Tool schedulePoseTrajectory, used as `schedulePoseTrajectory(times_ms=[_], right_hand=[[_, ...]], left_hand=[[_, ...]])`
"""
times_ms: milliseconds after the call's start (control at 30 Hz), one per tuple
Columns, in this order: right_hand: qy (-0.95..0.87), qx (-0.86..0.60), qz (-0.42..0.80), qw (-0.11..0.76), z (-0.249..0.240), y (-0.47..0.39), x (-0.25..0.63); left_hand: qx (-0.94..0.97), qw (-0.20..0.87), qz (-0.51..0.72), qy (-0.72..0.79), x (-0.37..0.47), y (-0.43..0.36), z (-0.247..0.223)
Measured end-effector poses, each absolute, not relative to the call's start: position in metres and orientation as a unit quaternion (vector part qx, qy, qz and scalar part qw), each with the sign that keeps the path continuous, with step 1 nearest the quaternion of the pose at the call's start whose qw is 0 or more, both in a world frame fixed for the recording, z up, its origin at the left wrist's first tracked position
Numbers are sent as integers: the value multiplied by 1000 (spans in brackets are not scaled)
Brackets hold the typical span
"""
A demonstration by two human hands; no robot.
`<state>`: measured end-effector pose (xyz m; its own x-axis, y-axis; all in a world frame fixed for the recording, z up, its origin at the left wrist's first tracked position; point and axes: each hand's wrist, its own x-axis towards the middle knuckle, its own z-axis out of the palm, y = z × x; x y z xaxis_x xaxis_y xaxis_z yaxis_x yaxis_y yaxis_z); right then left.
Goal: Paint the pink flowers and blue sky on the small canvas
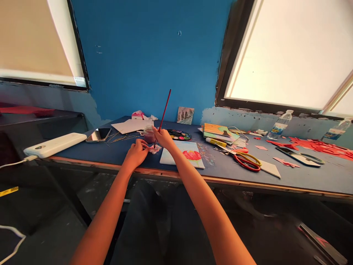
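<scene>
My right hand [163, 137] is closed round a paintbrush [166, 106] with a long dark-red handle. Its lower end points down at a crumpled, pink-stained tissue [154, 149] on the tabletop. At the tissue's left edge, my left hand [137, 152] has thumb and fingers drawn together on it. Just behind the hands stands a jar of murky reddish water [149, 135]. A small canvas [168, 156] with a red painted shape on pale blue lies under my right forearm. Beyond it sits a round paint palette [180, 135], partly hidden by my right hand.
Left on the table [110, 152] are a phone [98, 134] and a white power bank [55, 144] with a cable. To the right lie scissors [245, 161], a yellow tube [216, 142], stacked paintings [220, 132], another phone [298, 156], red paper scraps [317, 147] and a water bottle [280, 125].
</scene>
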<state>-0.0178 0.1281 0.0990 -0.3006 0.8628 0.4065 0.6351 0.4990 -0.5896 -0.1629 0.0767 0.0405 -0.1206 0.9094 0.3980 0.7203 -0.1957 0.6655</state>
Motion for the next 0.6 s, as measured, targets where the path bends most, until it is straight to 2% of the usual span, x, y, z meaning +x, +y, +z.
schedulePoseTrajectory(times_ms=[200,300,400,500,600], right_hand=[[-789,-518,114,311,99,127,-19],[-780,-522,82,337,100,126,-19],[-797,-494,106,331,99,126,-17],[-781,-531,87,318,97,127,-16],[-762,-545,76,342,95,129,-15]], left_hand=[[679,63,387,621,-160,70,38],[684,52,374,624,-160,69,38],[689,53,361,626,-160,68,41],[689,59,347,634,-158,65,45],[681,70,344,642,-158,65,47]])
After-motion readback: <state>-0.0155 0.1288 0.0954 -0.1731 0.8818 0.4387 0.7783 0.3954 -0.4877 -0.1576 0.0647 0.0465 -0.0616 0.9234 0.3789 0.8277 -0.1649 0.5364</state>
